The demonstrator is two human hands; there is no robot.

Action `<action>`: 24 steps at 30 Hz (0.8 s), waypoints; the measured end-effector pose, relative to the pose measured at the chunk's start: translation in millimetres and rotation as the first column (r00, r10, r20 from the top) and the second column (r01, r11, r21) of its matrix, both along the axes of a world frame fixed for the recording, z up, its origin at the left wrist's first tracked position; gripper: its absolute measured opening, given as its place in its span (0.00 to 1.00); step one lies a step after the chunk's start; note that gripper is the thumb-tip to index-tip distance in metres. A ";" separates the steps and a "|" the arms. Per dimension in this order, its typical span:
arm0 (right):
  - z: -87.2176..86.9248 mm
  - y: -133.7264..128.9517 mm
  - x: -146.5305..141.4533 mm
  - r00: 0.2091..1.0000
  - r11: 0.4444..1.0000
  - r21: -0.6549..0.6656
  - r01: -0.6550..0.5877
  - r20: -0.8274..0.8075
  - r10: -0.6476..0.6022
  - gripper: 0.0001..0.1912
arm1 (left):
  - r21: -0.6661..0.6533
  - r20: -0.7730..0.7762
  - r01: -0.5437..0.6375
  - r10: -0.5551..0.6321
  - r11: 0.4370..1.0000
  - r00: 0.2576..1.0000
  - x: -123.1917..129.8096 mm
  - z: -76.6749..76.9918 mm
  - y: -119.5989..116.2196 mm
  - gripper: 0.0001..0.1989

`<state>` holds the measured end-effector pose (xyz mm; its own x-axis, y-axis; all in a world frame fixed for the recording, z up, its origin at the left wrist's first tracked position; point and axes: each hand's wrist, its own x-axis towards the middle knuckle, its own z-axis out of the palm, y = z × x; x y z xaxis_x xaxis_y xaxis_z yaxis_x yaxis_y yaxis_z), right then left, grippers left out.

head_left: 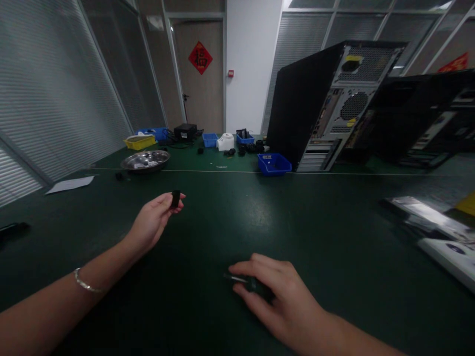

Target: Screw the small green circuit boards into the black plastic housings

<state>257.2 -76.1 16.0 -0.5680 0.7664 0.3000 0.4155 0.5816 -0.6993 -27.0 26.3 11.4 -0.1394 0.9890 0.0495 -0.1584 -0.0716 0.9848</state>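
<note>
Left hand [150, 225] is raised over the table [208, 232], left of centre. Its grip is pinched: thumb and fingers close on a small black piece [175, 199], which stands roughly upright at the fingertips, clear of the tabletop. A silver bracelet [84, 283] circles the left wrist.

Right hand [287, 296] is low over the table, nearer the camera and right of centre. Its grip is curled round the dark handle of a screwdriver [260, 288]; the metal shaft points left, between thumb and forefinger. Cannot tell whether the tool touches the tabletop. The two hands are well apart.

Surroundings: a metal bowl [145, 168] with small items inside is beyond the left hand; a sheet of paper [70, 184] lies to the bowl's left, nearer the camera. A yellow tray [140, 145] is behind the bowl. Farther right, a blue bin [275, 171] sits just beside a black computer case [306, 99], which stands on the table with its metal back panel partly turned to view. A white object [225, 142] is on the far side of the table.
</note>
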 end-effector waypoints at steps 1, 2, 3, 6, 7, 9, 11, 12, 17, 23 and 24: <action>0.6 1.1 -0.2 1.000 1.000 -0.016 0.025 -0.006 -0.025 0.12 | -0.019 -0.032 0.061 -0.061 0.998 0.998 7.3 -1.0 -5.9 0.10; 1.3 2.2 -0.3 0.999 0.998 -0.030 0.049 -0.016 -0.049 0.12 | -0.040 -0.063 0.125 -0.127 0.991 0.990 14.9 -1.6 -12.5 0.11; 2.1 3.3 -0.3 0.997 0.997 -0.040 0.071 -0.029 -0.073 0.12 | -0.057 -0.090 0.178 -0.183 0.982 0.979 22.1 -1.7 -19.6 0.13; 2.5 6.2 0.5 0.988 0.991 -0.039 0.130 -0.073 -0.133 0.16 | -0.130 -0.226 0.365 -0.386 0.922 0.894 39.0 2.3 -41.8 0.14; 1.8 6.9 0.9 0.986 0.989 -0.030 0.143 -0.083 -0.146 0.17 | -0.157 -0.318 0.438 -0.465 0.885 0.826 42.5 4.8 -48.5 0.15; -0.4 7.5 1.5 0.985 0.989 -0.003 0.146 -0.094 -0.146 0.19 | -0.162 -0.469 0.526 -0.534 0.835 0.703 46.5 9.9 -59.4 0.15; -2.4 7.5 1.5 0.989 0.993 0.011 0.119 -0.084 -0.118 0.19 | -0.123 -0.565 0.579 -0.537 0.806 0.627 48.2 13.8 -66.3 0.12; -2.9 7.4 1.3 0.992 0.995 0.009 0.099 -0.080 -0.098 0.19 | -0.098 -0.593 0.595 -0.527 0.798 0.609 48.6 14.8 -68.1 0.11; -1.0 7.5 -0.7 0.996 1.000 -0.024 0.019 -0.081 -0.021 0.17 | 0.033 -0.649 0.625 -0.459 0.780 0.607 50.2 12.6 -67.5 0.11; -0.2 6.9 -1.5 0.999 0.999 0.010 0.031 0.023 -0.031 0.18 | 0.143 -0.651 0.623 -0.401 0.769 0.644 49.7 7.9 -68.1 0.12; -0.6 6.8 -1.3 0.999 0.999 0.014 0.034 0.039 -0.035 0.18 | 0.157 -0.653 0.624 -0.393 0.766 0.647 49.4 7.7 -68.7 0.12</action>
<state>255.9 -69.3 15.4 -0.5530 0.7816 0.2887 0.4622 0.5760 -0.6742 22.5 -42.4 19.0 0.5482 0.7869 0.2834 0.2844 -0.4941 0.8216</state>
